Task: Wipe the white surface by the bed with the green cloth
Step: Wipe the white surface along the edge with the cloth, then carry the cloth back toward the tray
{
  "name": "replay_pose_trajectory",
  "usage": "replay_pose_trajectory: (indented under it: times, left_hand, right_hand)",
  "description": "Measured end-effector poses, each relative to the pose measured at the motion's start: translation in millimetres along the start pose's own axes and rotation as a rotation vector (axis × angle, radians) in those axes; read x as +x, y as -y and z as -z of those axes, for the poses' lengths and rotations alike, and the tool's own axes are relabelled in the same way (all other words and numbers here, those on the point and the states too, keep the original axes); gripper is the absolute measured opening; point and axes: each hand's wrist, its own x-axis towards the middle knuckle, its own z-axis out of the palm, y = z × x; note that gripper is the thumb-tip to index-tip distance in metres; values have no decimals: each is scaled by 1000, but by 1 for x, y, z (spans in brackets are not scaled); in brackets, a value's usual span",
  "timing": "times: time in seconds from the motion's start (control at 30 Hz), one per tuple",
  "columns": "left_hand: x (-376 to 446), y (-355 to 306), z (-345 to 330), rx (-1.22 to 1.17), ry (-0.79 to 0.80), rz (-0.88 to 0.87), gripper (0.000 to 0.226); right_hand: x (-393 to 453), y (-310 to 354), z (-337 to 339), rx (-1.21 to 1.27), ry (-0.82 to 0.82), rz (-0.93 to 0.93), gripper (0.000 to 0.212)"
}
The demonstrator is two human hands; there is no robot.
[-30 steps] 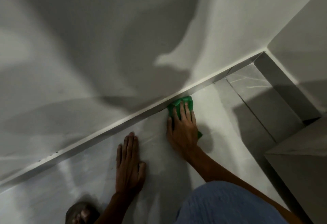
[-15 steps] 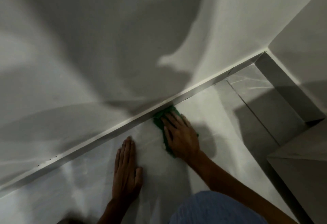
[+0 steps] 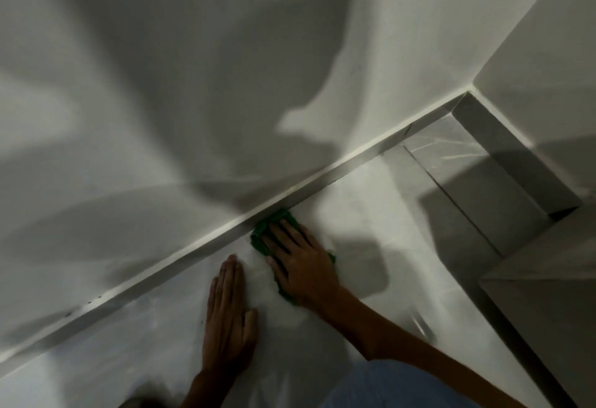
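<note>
My right hand (image 3: 303, 262) lies flat, fingers spread, pressing the green cloth (image 3: 259, 240) onto the white glossy surface (image 3: 354, 214), right against the pale skirting strip (image 3: 206, 243) at the foot of the wall. Only the cloth's edges show around my fingers and palm. My left hand (image 3: 227, 317) rests palm down on the same surface, just left of the cloth, holding nothing.
A white wall (image 3: 161, 85) with large shadows rises behind the strip. At the right a grey veined tile (image 3: 451, 162) meets a corner, and a grey block edge (image 3: 532, 311) juts in at lower right. My blue-clad knee (image 3: 387, 388) is at the bottom.
My right hand has slid the cloth left along the skirting and turned its fingers to the upper left. My left hand has stayed planted; the view shifted a little.
</note>
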Motion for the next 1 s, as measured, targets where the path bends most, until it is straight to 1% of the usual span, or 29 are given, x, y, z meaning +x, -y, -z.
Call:
replay_pose_trajectory:
  times: [0.07, 0.13, 0.2, 0.33, 0.4, 0.47, 0.53, 0.6, 0.63, 0.7, 0.73, 0.77, 0.83, 0.93, 1.0]
  left_hand:
    - [1, 0, -1, 4, -17, -5, 91]
    - [3, -2, -2, 20, -12, -4, 90]
    - [6, -4, -1, 37, 11, -8, 89]
    - [12, -11, 5, 39, 50, -66, 86]
    - [16, -19, 10, 52, 66, -71, 86]
    - [19, -30, 15, 60, 104, -79, 88]
    - [21, -39, 24, 81, 143, -104, 90]
    - [25, -49, 42, 90, 192, -139, 90]
    - [28, -55, 52, 90, 216, -147, 90]
    - [29, -68, 74, 94, 257, -147, 89]
    - [27, -74, 88, 96, 277, -135, 89]
    - [24, -81, 102, 100, 300, -129, 88]
    - [21, -99, 135, 117, 328, -151, 88]
    - [19, -142, 181, 138, 353, -204, 89]
    - [15, -190, 211, 135, 369, -236, 86]
  right_hand:
    - [0, -11, 7, -64, -65, -70, 48]
    - [0, -24, 18, -136, -137, -227, 48]
    - [0, -37, 25, -144, -154, -345, 49]
    - [0, -54, 25, -96, -132, -347, 58]
    - [0, -51, 30, 18, -137, -394, 52]
    - [4, -47, 48, 248, -122, -534, 40]
    - [6, -38, 72, 528, -69, -729, 35]
    - [3, -28, 101, 889, -54, -918, 32]
    - [-1, -21, 116, 1123, -79, -1001, 34]
    - [-10, -6, 143, 1598, -175, -1110, 39]
    - [-16, 3, 159, 1762, -222, -1157, 42]
    - [-22, 13, 174, 1885, -261, -1206, 45]
    - [-34, 36, 212, 2046, -305, -1243, 49]
    - [-49, 66, 276, 2194, -363, -1264, 56]
    - [-58, 84, 331, 2240, -427, -1240, 60]
